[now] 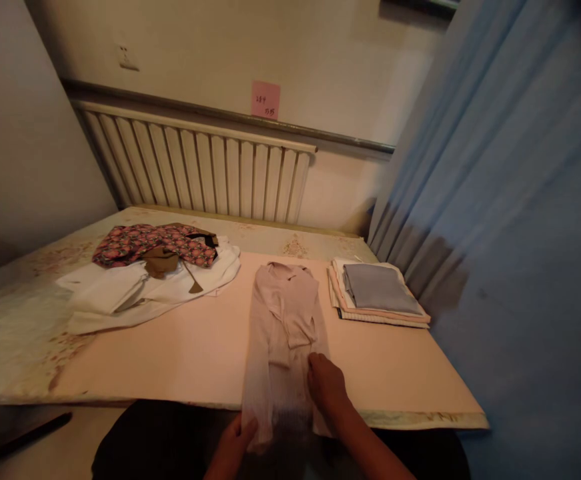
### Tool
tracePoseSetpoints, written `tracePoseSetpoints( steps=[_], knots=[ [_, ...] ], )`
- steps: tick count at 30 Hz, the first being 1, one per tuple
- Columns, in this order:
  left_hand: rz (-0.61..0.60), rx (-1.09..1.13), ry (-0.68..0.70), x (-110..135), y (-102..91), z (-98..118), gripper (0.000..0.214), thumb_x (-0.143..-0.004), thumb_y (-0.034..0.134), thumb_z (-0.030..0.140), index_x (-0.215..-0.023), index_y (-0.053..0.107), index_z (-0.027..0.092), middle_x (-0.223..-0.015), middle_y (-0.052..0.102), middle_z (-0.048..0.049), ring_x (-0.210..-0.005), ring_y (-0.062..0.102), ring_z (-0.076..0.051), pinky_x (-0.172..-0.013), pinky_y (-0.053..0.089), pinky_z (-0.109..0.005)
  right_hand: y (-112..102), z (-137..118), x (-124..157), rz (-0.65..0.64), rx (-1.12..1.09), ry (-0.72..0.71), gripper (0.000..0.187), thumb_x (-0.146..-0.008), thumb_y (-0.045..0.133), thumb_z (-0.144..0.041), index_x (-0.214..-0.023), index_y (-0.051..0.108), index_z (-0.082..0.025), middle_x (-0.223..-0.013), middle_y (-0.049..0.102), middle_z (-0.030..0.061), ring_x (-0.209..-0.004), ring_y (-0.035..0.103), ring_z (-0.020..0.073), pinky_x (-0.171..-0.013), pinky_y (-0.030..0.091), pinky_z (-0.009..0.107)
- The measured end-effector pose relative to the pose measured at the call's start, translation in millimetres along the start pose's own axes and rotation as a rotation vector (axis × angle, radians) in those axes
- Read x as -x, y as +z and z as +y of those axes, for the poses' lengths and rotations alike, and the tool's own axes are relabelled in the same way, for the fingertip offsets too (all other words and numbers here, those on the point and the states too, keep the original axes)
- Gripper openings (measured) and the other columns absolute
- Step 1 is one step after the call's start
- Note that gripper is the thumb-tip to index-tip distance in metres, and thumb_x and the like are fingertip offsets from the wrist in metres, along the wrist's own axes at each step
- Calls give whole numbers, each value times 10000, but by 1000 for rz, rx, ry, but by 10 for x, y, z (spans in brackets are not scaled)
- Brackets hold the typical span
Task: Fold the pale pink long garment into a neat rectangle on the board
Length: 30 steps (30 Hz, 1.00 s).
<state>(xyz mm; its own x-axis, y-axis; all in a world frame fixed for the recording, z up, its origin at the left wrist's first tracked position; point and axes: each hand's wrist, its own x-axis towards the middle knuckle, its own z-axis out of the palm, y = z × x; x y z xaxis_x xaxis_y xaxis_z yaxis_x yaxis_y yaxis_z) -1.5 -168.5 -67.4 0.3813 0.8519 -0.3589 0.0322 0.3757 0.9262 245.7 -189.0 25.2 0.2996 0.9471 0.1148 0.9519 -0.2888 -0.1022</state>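
A pale pink shirt (287, 303) lies lengthwise on the table, its collar toward the wall. Its sides are turned inward and its sleeves lie over the front. The hem end hangs past the table's near edge. My left hand (233, 445) is closed on the lower left corner of the shirt, thumb on top of the cloth. My right hand (327, 383) is closed in a pinch on the shirt's right side, close to the sleeve end. Its fingertips are partly hidden.
A neat stack of folded clothes (383, 290), grey on top, sits at the right. On the left is a loose heap of white cloth (155, 297) under a red floral garment (155, 243). A radiator (195, 163) stands behind the table; a blue curtain (495, 233) hangs along the right.
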Motion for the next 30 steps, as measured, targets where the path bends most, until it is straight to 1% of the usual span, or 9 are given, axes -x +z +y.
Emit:
tracePoseSetpoints(
  steps=[4,8,11,14,17,21,23,26,30],
  knots=[
    [8,-11,-3,26,19,61,773,-523,684,782,-922,716,121,-808,735,-117,-852,682,-325,-789,536,-409,5,-11,-36,26,-56,-18,190,-816,472,-59,-841,602,-195,-821,672,35,-744,610,167,-615,276,275],
    [26,-51,-10,43,27,99,734,-522,683,767,-896,716,136,-816,733,-110,-845,678,-318,-789,535,-403,27,-41,-34,52,-110,-68,177,-836,473,-90,-831,604,-208,-816,675,19,-728,597,154,-615,266,272],
    [11,-34,-9,40,24,80,728,-524,683,765,-895,716,140,-821,735,-107,-861,675,-320,-786,534,-401,50,-42,-20,36,-111,-72,184,-861,462,-106,-814,607,-209,-800,677,19,-699,586,149,-606,253,275],
    [11,13,0,24,19,26,718,-530,699,756,-895,716,137,-817,740,-105,-859,678,-318,-793,530,-402,51,-16,2,40,-135,-72,182,-860,463,-106,-827,610,-209,-807,674,16,-715,589,147,-616,256,270],
    [10,50,-16,-10,12,-40,715,-535,723,736,-922,714,135,-834,745,-103,-847,683,-310,-782,531,-394,18,8,23,29,-160,-80,172,-861,466,-114,-860,612,-205,-834,673,17,-746,594,145,-635,265,264],
    [4,70,-45,-52,-1,-95,737,-491,761,718,-927,714,126,-811,743,-106,-822,682,-303,-764,530,-382,-45,-3,32,-49,-163,-66,168,-882,460,-139,-867,618,-195,-849,679,31,-751,596,151,-635,262,267],
    [3,67,-47,-57,-8,-103,726,-499,761,710,-928,716,125,-813,743,-101,-819,682,-298,-772,529,-378,-76,-23,31,-73,-179,-59,155,-887,470,-156,-874,620,-193,-856,682,36,-761,598,158,-636,263,267],
    [9,75,-39,-49,-11,-100,710,-515,758,700,-934,718,129,-825,746,-97,-823,684,-299,-774,529,-379,-119,-52,35,-76,-220,-37,134,-879,489,-168,-882,621,-193,-860,685,39,-770,600,164,-640,268,264],
    [15,68,-23,-24,-3,-67,688,-528,753,702,-913,720,133,-811,744,-98,-829,682,-308,-772,528,-386,-162,-75,45,-41,-278,-6,126,-851,505,-150,-869,621,-194,-830,680,32,-763,593,161,-646,272,255]
  ],
)
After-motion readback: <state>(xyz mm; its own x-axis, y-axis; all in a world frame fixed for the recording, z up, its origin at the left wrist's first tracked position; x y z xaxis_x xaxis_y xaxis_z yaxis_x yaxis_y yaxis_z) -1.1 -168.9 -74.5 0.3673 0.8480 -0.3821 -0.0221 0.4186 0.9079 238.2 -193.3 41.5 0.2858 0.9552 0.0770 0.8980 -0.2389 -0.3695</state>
